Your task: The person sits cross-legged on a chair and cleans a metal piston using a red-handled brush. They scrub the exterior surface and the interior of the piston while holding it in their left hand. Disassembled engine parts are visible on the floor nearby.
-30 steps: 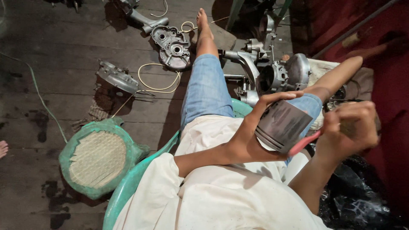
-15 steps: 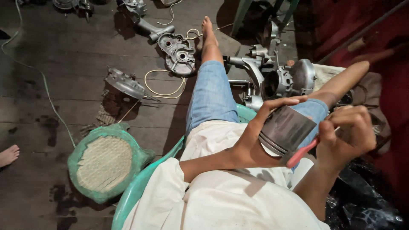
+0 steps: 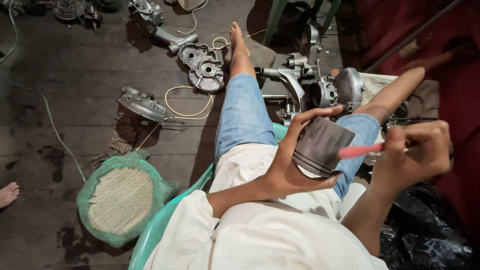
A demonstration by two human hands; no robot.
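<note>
Piston [image 3: 320,146] gripped in left hand [image 3: 290,165], thumb along the top edge, fingers wrapped under the ringed end, held over the lap above the green plastic chair [image 3: 165,220]. Right hand [image 3: 415,150] clenched round a pink-handled tool [image 3: 361,150], handle end just touching or nearly touching the piston's side. Working tip buried inside the fist; brush, file or scraper, cannot tell.

Risk, as a judgement: one-handed hold with nothing beneath but knees and wooden floor [image 3: 75,75]; oily skirt could slide out of the palm and land on the boards or on the engine block [image 3: 330,90] just ahead of the knee. Hard stroke of the tool could also skid off the curved metal toward the left thumb.

Scattered on the floor toward the far edge: crankcase cover [image 3: 202,67], second casing half [image 3: 142,104], loop of yellow cable [image 3: 190,102]. Green-rimmed woven seat pad [image 3: 120,200] beside the chair. Lower right corner too dark to read; black crumpled sheet, possibly plastic. Far end of the tool, piston crown and inner bore out of sight. Another person's bare foot [image 3: 7,192] cut off at the left edge.
</note>
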